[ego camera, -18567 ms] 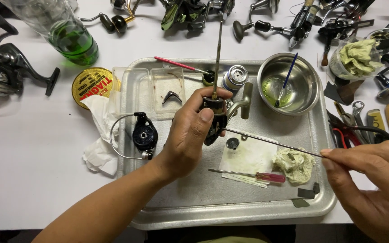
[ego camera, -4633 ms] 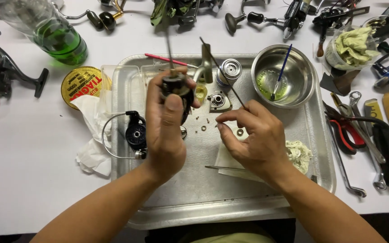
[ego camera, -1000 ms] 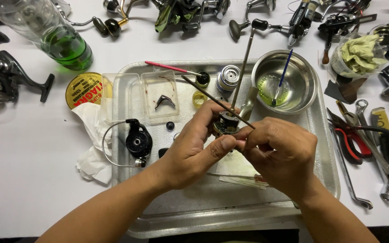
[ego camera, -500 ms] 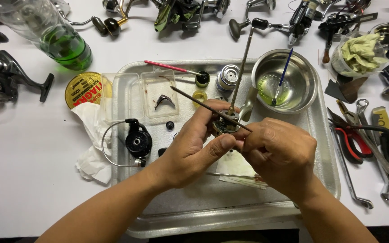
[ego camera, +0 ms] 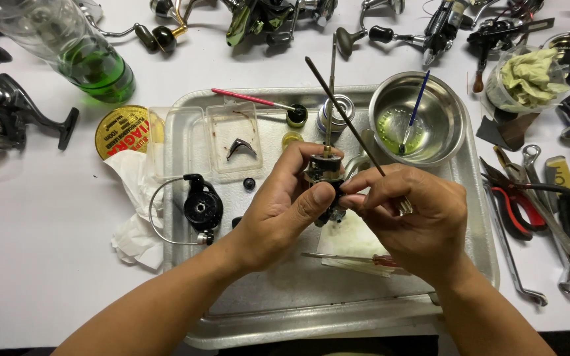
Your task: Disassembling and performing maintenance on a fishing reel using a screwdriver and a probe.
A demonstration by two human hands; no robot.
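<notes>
My left hand [ego camera: 278, 207] grips a dark fishing reel body [ego camera: 323, 173] above the metal tray [ego camera: 278, 310]; the reel's thin shaft [ego camera: 330, 86] points away from me. My right hand [ego camera: 417, 214] pinches a long thin rod-like tool [ego camera: 344, 115] that slants up to the left, its lower end at the reel body. Both hands meet over the tray's middle. The fingers hide the underside of the reel.
On the tray lie a black rotor with wire bail [ego camera: 199, 207], a clear plastic box [ego camera: 232, 135], a steel bowl with a blue brush [ego camera: 417, 118], a red-handled screwdriver [ego camera: 364, 258]. A green bottle [ego camera: 94, 66], yellow tin [ego camera: 120, 130], reels [ego camera: 8, 118] and pliers [ego camera: 516, 198] surround it.
The thin tool in my right hand has swung steeper, its far tip now higher and further right. The hands stay together at the reel body.
</notes>
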